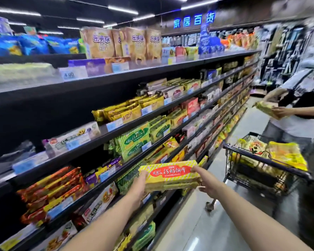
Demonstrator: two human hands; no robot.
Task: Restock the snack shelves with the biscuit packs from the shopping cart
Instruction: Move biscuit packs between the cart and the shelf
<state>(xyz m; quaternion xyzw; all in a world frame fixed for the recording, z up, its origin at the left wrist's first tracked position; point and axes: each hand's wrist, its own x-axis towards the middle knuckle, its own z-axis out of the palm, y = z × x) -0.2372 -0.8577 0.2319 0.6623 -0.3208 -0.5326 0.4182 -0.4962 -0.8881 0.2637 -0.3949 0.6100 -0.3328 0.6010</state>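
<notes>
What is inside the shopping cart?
The shopping cart holds a heap of yellow biscuit packs, piled up to its rim. More yellow shows through the wire side lower down, but what lies at the very bottom is covered by the packs above.

Both arms extended forward; left hand (140,185), right hand (206,182) grip biscuit pack (169,175) ends.

Open aisle floor (225,223) between packed snack shelves (116,75) on the left and loaded shopping cart (272,163) ahead.
</notes>
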